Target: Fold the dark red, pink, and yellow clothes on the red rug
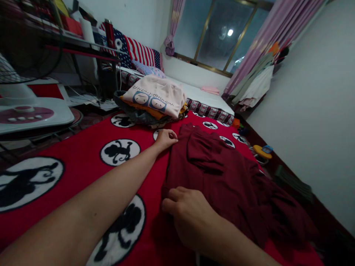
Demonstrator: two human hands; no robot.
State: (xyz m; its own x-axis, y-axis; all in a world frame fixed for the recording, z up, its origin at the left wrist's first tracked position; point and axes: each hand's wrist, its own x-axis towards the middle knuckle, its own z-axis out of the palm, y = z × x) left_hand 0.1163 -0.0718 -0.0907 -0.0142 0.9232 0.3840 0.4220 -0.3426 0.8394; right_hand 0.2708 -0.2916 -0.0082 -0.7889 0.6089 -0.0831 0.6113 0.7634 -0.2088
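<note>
A dark red long-sleeved top [213, 181] lies spread on a red blanket [83, 151], one sleeve folded across its upper part and more cloth bunched to the right. My left hand [166, 139] is at its far left edge, fingers curled in a pinch against the cloth. Closer to me, my right hand [191, 210] has its fingers closed on the near left corner of the top; its fingertips are partly hidden. Beyond my left hand sits a stack of folded clothes, with a pale pink printed shirt [155, 94] uppermost.
At the left stand a white fan [33, 111] and a desk [83, 42] holding a red flask [109, 33]. A second bed surface [191, 87] lies beyond, under the window. Clothes [257, 85] hang by the right wall, above a yellow stool [262, 151].
</note>
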